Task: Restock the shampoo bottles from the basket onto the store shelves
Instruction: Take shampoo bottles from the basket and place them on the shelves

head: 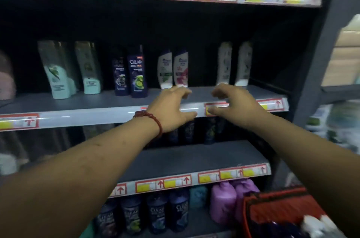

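A red basket (276,212) at the lower right held blurred white-capped bottles (315,224). The left hand (171,107) and right hand (237,105) hovered empty, fingers loosely curled, over the middle shelf (97,105) edge. Behind them stood eight shampoo bottles (165,70) in pairs: two pale green, two dark blue reading "CLEAR", and four white.

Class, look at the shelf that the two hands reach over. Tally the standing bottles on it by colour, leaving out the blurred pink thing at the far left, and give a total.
Pale green bottles: 2
Dark blue bottles: 2
White bottles: 4
Total: 8
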`<action>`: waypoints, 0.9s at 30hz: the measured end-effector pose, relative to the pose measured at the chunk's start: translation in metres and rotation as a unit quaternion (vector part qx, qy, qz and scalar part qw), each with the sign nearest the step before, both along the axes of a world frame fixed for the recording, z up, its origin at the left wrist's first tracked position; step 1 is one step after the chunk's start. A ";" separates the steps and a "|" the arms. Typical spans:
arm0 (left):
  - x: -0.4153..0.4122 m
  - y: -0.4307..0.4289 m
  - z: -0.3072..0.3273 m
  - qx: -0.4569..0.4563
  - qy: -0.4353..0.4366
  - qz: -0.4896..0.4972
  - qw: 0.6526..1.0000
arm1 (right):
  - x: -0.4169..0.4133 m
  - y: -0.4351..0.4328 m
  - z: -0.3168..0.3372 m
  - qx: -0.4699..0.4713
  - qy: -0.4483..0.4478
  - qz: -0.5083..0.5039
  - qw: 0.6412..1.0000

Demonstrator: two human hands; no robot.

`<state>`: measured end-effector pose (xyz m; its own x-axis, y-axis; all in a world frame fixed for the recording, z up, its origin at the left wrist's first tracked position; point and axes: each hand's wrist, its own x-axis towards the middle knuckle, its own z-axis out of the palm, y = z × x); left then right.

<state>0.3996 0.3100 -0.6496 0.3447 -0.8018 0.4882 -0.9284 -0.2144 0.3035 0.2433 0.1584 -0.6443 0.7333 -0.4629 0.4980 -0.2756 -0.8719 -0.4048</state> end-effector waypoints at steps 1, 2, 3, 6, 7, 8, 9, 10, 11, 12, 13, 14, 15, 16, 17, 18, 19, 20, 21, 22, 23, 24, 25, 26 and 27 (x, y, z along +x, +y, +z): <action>-0.015 -0.011 -0.006 0.018 -0.005 -0.018 1.000 | -0.020 -0.008 -0.005 -0.004 0.017 -0.017 1.000; -0.029 -0.023 -0.013 0.040 -0.010 -0.031 0.999 | -0.039 -0.016 -0.011 -0.003 0.041 -0.036 0.999; -0.043 -0.035 -0.021 0.059 -0.016 -0.041 0.997 | -0.059 -0.023 -0.018 0.001 0.067 -0.055 0.996; -0.079 -0.073 -0.050 0.109 -0.035 -0.079 0.990 | -0.117 -0.047 -0.045 0.019 0.137 -0.103 0.985; -0.091 -0.086 -0.062 0.129 -0.041 -0.091 0.987 | -0.135 -0.055 -0.055 0.028 0.156 -0.118 0.980; -0.102 -0.099 -0.073 0.150 -0.042 -0.103 0.982 | -0.152 -0.060 -0.066 0.040 0.173 -0.132 0.975; -0.113 -0.110 -0.085 0.169 -0.043 -0.116 0.978 | -0.167 -0.066 -0.077 0.053 0.186 -0.143 0.971; -0.123 -0.121 -0.098 0.186 -0.043 -0.129 0.973 | -0.180 -0.072 -0.088 0.069 0.195 -0.156 0.966; -0.134 -0.131 -0.111 0.202 -0.044 -0.141 0.968 | -0.192 -0.077 -0.100 0.087 0.200 -0.167 0.962; -0.144 -0.140 -0.125 0.216 -0.047 -0.152 0.963 | -0.203 -0.081 -0.112 0.102 0.205 -0.175 0.958; -0.154 -0.149 -0.137 0.227 -0.053 -0.164 0.959 | -0.212 -0.086 -0.124 0.115 0.209 -0.179 0.954; -0.164 -0.157 -0.150 0.238 -0.059 -0.173 0.954 | -0.221 -0.091 -0.136 0.125 0.214 -0.182 0.952; -0.173 -0.163 -0.162 0.249 -0.064 -0.183 0.949 | -0.228 -0.094 -0.148 0.135 0.220 -0.184 0.948; -0.182 -0.169 -0.174 0.260 -0.063 -0.193 0.944 | -0.235 -0.097 -0.160 0.146 0.227 -0.187 0.945; -0.189 -0.175 -0.186 0.269 -0.058 -0.204 0.940 | -0.242 -0.100 -0.173 0.160 0.231 -0.190 0.941; -0.195 -0.180 -0.198 0.277 -0.051 -0.212 0.936 | -0.247 -0.103 -0.186 0.173 0.233 -0.194 0.937; -0.200 -0.185 -0.210 0.284 -0.042 -0.218 0.933 | -0.252 -0.106 -0.199 0.189 0.234 -0.198 0.933; -0.204 -0.189 -0.221 0.289 -0.032 -0.224 0.930 | -0.256 -0.108 -0.213 0.205 0.234 -0.204 0.928; -0.208 -0.192 -0.232 0.294 -0.022 -0.230 0.927 | -0.261 -0.111 -0.227 0.223 0.232 -0.209 0.923; -0.211 -0.194 -0.244 0.299 -0.010 -0.233 0.925 | -0.266 -0.114 -0.241 0.241 0.230 -0.216 0.918; -0.214 -0.194 -0.256 0.302 0.003 -0.237 0.923 | -0.272 -0.117 -0.256 0.264 0.226 -0.227 0.910; -0.215 -0.195 -0.269 0.302 0.017 -0.239 0.923 | -0.278 -0.120 -0.270 0.291 0.221 -0.240 0.899; -0.217 -0.195 -0.283 0.302 0.031 -0.239 0.922 | -0.285 -0.122 -0.283 0.321 0.219 -0.250 0.887; -0.218 -0.196 -0.295 0.305 0.047 -0.236 0.921 | -0.291 -0.125 -0.293 0.350 0.222 -0.258 0.873; -0.219 -0.198 -0.306 0.316 0.065 -0.231 0.918 | -0.296 -0.129 -0.301 0.374 0.222 -0.269 0.859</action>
<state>0.1805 0.1116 -0.9559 -0.0814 -0.9861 -0.1450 -0.9290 0.0223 0.3694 -0.0531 0.0299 -0.9452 0.3546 -0.8629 -0.3601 -0.8296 -0.1127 -0.5468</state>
